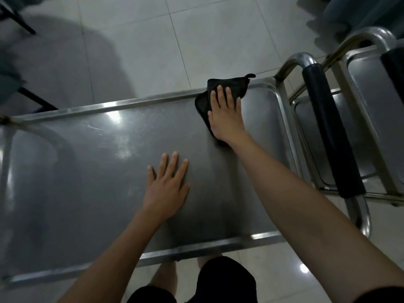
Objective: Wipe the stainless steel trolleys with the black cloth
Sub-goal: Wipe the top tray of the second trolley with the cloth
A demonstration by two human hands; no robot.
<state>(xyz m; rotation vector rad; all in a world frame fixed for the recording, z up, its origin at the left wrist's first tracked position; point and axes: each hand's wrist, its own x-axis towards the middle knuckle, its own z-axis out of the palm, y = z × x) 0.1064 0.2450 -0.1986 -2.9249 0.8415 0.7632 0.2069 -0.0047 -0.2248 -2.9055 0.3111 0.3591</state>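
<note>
At far rim of trolley (109, 171) | your right hand (225, 114) presses flat on black cloth (220, 84) | left hand (167, 189) splayed, empty, bracing | smears mid-top probably unwiped | second trolley (367, 119) untouched.

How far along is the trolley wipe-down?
Done: cannot tell; no clear line between wiped and unwiped steel. In hand: the right hand presses the black cloth flat at the far rim of the near stainless steel trolley's top shelf, while the left hand rests flat mid-shelf. Left: smudges near the shelf's middle, and the second trolley to the right, untouched now.
</note>
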